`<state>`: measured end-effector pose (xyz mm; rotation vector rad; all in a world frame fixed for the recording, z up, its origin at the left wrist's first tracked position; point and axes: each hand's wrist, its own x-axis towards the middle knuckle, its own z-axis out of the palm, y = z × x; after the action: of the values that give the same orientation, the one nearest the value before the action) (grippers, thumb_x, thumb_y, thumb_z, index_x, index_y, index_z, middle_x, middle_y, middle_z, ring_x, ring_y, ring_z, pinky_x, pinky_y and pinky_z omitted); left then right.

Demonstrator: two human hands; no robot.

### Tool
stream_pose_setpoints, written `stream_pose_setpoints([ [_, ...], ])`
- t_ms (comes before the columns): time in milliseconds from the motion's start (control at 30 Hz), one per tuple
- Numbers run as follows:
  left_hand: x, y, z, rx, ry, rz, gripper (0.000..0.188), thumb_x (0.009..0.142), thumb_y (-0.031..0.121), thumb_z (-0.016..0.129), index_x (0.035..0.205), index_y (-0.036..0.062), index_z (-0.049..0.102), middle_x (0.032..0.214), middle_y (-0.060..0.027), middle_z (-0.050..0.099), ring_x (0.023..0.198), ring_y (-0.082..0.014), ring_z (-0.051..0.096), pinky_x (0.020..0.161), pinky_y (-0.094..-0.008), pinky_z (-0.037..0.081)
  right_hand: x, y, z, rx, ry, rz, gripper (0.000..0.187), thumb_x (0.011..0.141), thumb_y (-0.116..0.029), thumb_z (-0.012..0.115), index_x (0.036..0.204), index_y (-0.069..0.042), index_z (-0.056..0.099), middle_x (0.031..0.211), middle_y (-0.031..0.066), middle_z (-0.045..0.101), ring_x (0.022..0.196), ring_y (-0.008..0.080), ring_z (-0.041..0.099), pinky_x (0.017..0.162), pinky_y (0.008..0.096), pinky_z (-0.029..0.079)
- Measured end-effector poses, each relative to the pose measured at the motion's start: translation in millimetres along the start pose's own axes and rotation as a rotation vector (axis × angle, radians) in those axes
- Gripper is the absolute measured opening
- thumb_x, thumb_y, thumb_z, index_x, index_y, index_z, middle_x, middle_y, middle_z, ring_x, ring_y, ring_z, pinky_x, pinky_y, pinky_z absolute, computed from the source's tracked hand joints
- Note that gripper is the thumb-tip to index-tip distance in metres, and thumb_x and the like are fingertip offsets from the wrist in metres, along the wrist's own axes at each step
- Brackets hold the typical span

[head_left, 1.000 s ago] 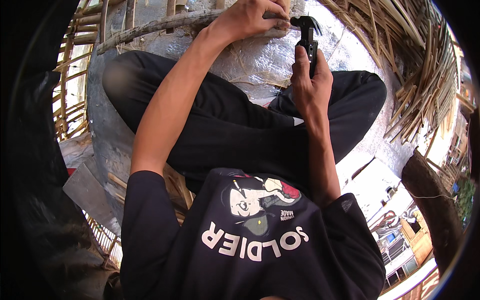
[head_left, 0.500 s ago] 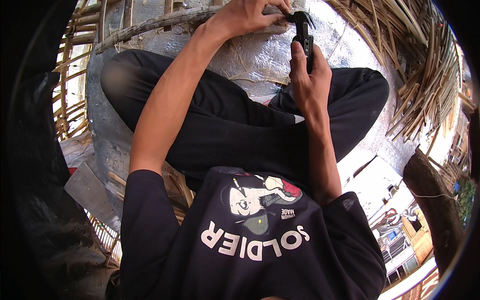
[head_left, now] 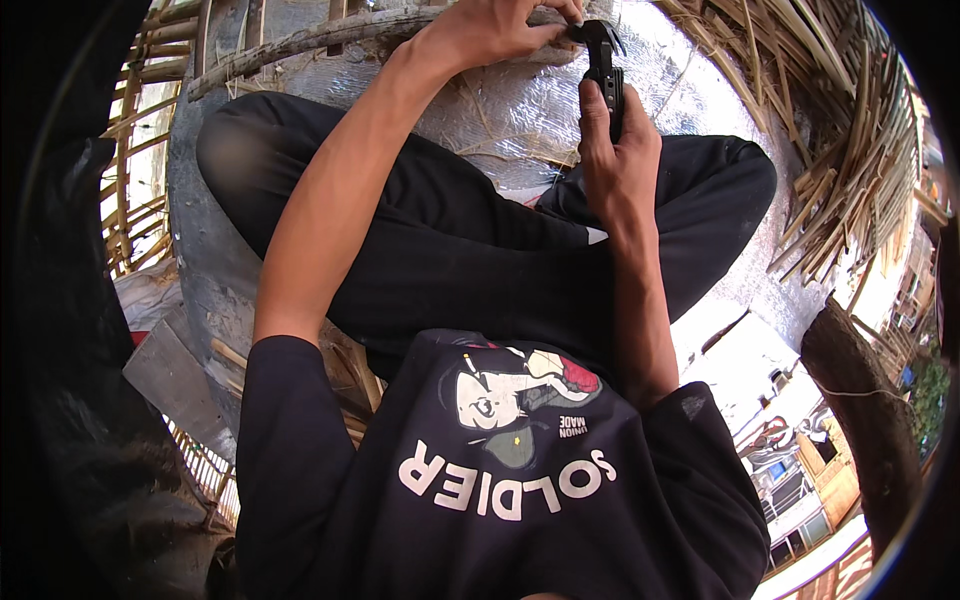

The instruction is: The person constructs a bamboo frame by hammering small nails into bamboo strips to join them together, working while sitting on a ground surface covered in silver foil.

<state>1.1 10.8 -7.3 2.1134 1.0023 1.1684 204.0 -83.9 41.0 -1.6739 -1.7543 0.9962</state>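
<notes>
In my right hand (head_left: pixel 622 160) is a small black claw hammer (head_left: pixel 602 62), its thick handle like a folded multi-tool. The thumb presses along the handle, and the hammer's head points away from me, with the claw to the right. My left hand (head_left: pixel 492 32) is at the top edge, its finger and thumb closed together right beside the hammer's striking face. Whatever is between those fingertips is too small to make out. A long weathered wooden pole (head_left: pixel 310 46) runs from the left toward my left hand and passes behind my wrist.
I sit cross-legged on a silvery foil sheet (head_left: pixel 500 130) strewn with dry strands. A heap of split bamboo strips (head_left: pixel 850 140) lies at the right, with a thick log (head_left: pixel 855 390) below it. At the left are a bamboo lattice (head_left: pixel 140 170) and a flat grey board (head_left: pixel 180 375).
The hammer's head has shifted very slightly left and up. Both hands keep nearly the same pose, and the whole view has drifted a little.
</notes>
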Motion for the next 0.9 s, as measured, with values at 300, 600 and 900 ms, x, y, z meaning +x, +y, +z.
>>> stream_pose_setpoints([
  [300,2,2,-2,-0.020,-0.001,-0.007,0.020,0.077,0.012,0.079,0.092,-0.0001,0.073,0.099,-0.0146,0.072,0.098,-0.0323,0.067,0.088,-0.0410,0.054,-5,9,2,0.200,0.083,-0.066,0.027,0.105,-0.026,0.064,0.106,0.000,0.061,0.066,0.0050,0.058,0.059,0.0115,0.052,0.055,0.0311,0.043],
  [600,1,5,-4,-0.006,-0.046,0.030,0.024,0.077,0.011,0.081,0.097,0.0000,0.073,0.103,-0.0142,0.072,0.103,-0.0321,0.065,0.090,-0.0405,0.054,-3,20,4,0.257,0.082,0.017,0.029,0.104,-0.028,0.064,0.102,0.002,0.062,0.066,0.0053,0.058,0.060,0.0110,0.050,0.056,0.0317,0.042],
  [900,-1,10,-14,0.132,-0.076,0.029,0.024,0.081,0.014,0.080,0.102,0.0029,0.078,0.110,-0.0107,0.075,0.112,-0.0315,0.063,0.101,-0.0427,0.050,-4,18,6,0.261,0.085,-0.016,0.029,0.104,-0.027,0.065,0.103,0.002,0.063,0.067,0.0063,0.060,0.061,0.0111,0.052,0.057,0.0317,0.044],
])
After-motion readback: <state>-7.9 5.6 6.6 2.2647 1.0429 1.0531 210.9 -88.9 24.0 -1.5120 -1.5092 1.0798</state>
